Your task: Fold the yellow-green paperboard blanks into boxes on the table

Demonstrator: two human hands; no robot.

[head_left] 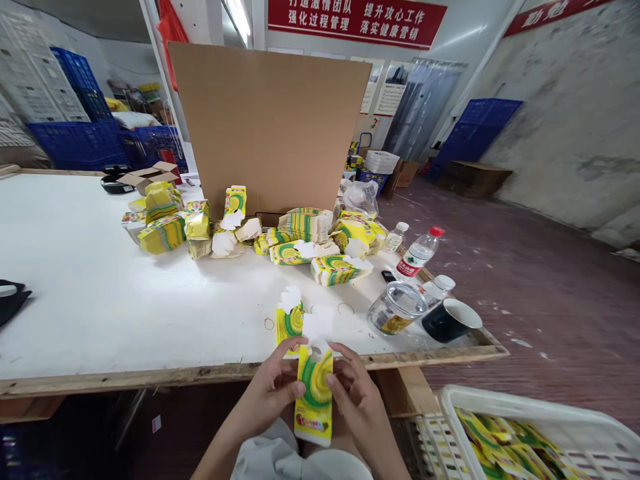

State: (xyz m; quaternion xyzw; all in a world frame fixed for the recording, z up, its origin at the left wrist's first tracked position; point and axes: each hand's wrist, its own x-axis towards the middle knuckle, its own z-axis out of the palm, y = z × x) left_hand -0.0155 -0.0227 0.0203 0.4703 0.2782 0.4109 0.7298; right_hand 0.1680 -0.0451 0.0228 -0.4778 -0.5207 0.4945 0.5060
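At six o'clock, below the near edge of the desk (pixel 100 300):

1. Flat carton (pixel 315 393), yellow with green swirl, held upright. Its white top flaps reach up over the desk edge.
2. Left hand (pixel 273 387), closed on the carton's left edge, thumb on the printed face, fingers curled behind.
3. Right hand (pixel 357 393), closed on the carton's right edge, thumb on the face, fingers behind.
4. Second carton (pixel 289 322), same print, lying flat on the desk just beside the held one, at its eleven o'clock.
5. Rubber band (pixel 269 324), loose on the desk at nine o'clock of item 4.

Desk, twelve o'clock:

6. Heap of cartons (pixel 300 233), same print, some folded into boxes, some flat.
7. Cardboard sheet (pixel 270 127), brown, standing upright behind the heap.

Desk, two to three o'clock corner:

8. Glass jar (pixel 395 308), lying on its side.
9. Black cup (pixel 450 320), tipped, touching the desk rim, just beside the jar.
10. Water bottle (pixel 417 253), red cap, leaning.

Floor level, four o'clock:

11. White crate (pixel 500 400), holding more flat cartons.

Background, ten o'clock:

12. Blue crates (pixel 75 140), stacked.
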